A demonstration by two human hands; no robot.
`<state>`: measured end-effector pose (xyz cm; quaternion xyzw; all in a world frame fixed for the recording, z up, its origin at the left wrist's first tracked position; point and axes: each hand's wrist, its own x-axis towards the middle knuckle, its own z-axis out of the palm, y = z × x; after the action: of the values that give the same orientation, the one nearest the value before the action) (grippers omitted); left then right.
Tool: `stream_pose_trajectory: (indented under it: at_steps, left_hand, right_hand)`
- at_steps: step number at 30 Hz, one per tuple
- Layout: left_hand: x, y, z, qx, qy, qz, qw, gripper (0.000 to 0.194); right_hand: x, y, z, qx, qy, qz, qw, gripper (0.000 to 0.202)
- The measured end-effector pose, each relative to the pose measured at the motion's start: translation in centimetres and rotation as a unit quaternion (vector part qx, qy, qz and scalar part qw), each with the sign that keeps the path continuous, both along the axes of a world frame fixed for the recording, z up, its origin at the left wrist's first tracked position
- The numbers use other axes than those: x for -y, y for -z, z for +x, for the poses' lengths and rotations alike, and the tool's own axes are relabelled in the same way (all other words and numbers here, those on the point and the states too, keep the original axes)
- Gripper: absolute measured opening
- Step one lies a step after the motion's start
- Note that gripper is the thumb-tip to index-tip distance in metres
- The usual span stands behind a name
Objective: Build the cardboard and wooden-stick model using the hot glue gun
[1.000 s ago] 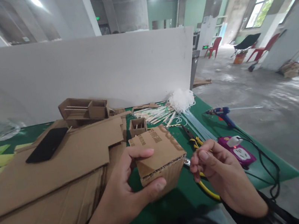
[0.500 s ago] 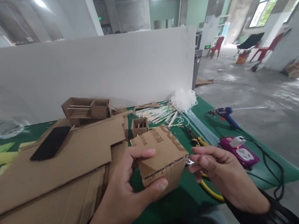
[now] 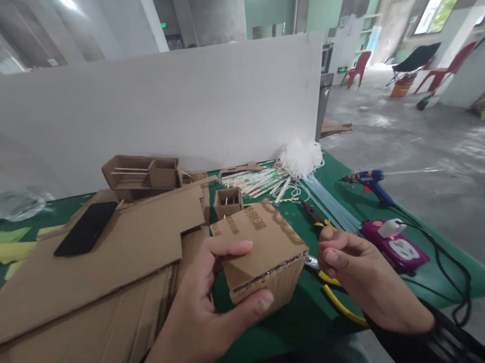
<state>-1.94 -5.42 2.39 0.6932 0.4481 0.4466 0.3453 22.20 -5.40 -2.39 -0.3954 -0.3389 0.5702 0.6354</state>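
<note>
A brown cardboard box (image 3: 259, 246) with printed characters on top is gripped at its left side by my left hand (image 3: 215, 296), thumb on the front and fingers over the top. My right hand (image 3: 352, 262) is a little right of the box, apart from it. Its thumb and fingertips are pinched together; whatever may be between them is too small to make out. Beneath and beside the right hand lie yellow-handled pliers (image 3: 315, 216) and another yellow-handled tool (image 3: 343, 306), partly hidden by the hand and box.
Cardboard sheets (image 3: 82, 305) carry a black phone (image 3: 87, 229) on the left. Behind are a cardboard tray (image 3: 140, 176), a small open box (image 3: 228, 201), sticks (image 3: 256, 182) and white strands (image 3: 301, 160). A glue gun (image 3: 371, 182) and purple power strip (image 3: 395, 249) with cables lie right.
My right hand has moved slightly right, away from the box's corner, and its fingers have drawn closer together. My left hand keeps its hold on the box.
</note>
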Motion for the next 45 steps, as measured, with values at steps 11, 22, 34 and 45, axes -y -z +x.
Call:
stream_pose_trajectory:
  at_steps: [11,22,34,45]
  left_hand:
    - [-0.09,-0.04,0.16,0.008,-0.007,-0.013,1.0,0.04]
    - [-0.1,-0.02,0.14,0.009,-0.001,-0.016,1.0,0.04]
    - [-0.12,-0.02,0.19,0.011,-0.004,-0.018,1.0,0.04]
    - [0.07,-0.28,0.46,0.012,-0.018,-0.042,0.999,0.042]
  right_hand:
    - [0.0,0.33,0.5,-0.027,-0.039,0.007,0.999,0.021]
    - [-0.03,0.2,0.69,-0.126,-0.106,-0.02,0.986,0.019]
    - [0.13,0.48,0.85,-0.124,-0.085,-0.041,0.988,0.02]
    - [-0.64,0.72,0.73,-0.123,-0.018,-0.044,0.991,0.033]
